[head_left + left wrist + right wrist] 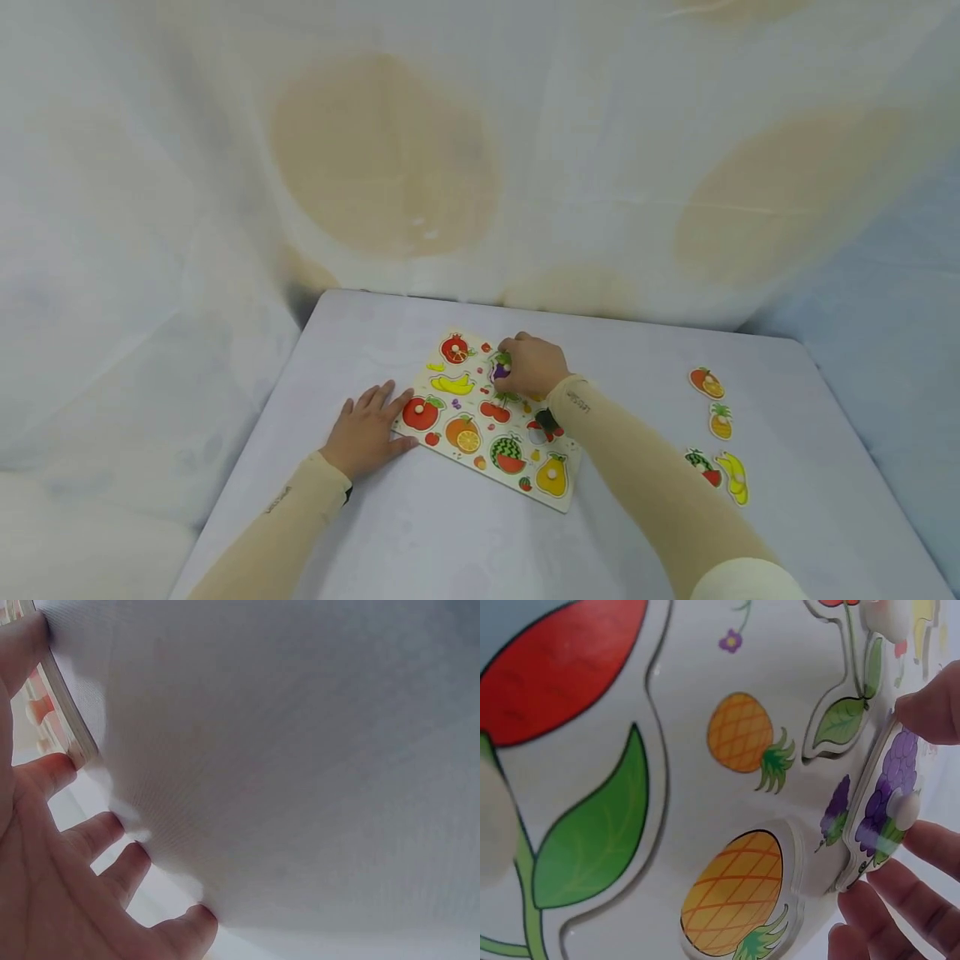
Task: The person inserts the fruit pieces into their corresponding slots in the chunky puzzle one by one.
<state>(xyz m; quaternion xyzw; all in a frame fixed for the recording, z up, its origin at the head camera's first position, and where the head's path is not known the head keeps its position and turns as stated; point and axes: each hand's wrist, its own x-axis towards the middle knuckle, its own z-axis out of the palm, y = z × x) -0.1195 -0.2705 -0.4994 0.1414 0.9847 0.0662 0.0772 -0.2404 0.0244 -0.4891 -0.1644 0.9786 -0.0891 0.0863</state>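
Observation:
My right hand (534,365) is at the far side of a white wooden fruit puzzle board (468,408). It pinches a purple grape puzzle piece (891,787) by its edges, thumb above and fingers below; a white knob shows on the piece. The grape piece is tilted against the board's surface in the right wrist view. Beside it lie a pineapple piece (735,896) and a red fruit with a green leaf. My left hand (367,433) rests spread on the table, its thumb and index finger (56,772) touching the board's near left corner.
To the right on the white-covered table (637,533) lie loose pieces: an orange (707,382), a pineapple (721,422), a watermelon (703,468) and bananas (736,477). A draped cloth (562,167) hangs behind the table's back edge.

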